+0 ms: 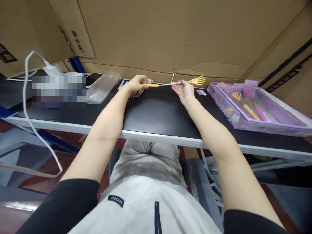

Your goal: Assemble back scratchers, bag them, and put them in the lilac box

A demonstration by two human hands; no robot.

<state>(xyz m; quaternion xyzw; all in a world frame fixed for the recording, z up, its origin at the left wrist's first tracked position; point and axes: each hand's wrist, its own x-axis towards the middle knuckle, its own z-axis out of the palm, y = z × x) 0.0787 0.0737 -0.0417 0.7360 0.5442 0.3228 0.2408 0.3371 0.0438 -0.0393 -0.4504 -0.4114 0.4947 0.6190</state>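
Observation:
A telescopic back scratcher (170, 84) with a yellow handle, a silver rod and a yellow hand-shaped head (198, 80) is stretched out above the black table (158, 113). My left hand (136, 83) is closed round its yellow handle end. Pinching the silver rod just behind the head is my right hand (185, 90), palm turned up. Under my left hand lie several more scratchers (137, 94), partly hidden by the hand.
A purple display box (255, 110) with yellow and pink scratchers sits at the right. Clear plastic bags (102, 87), a phone (94, 78) and a white charger with cable (52, 70) lie at the left. Cardboard boxes (170, 35) wall the back. A small pink card (201, 92) lies near the box.

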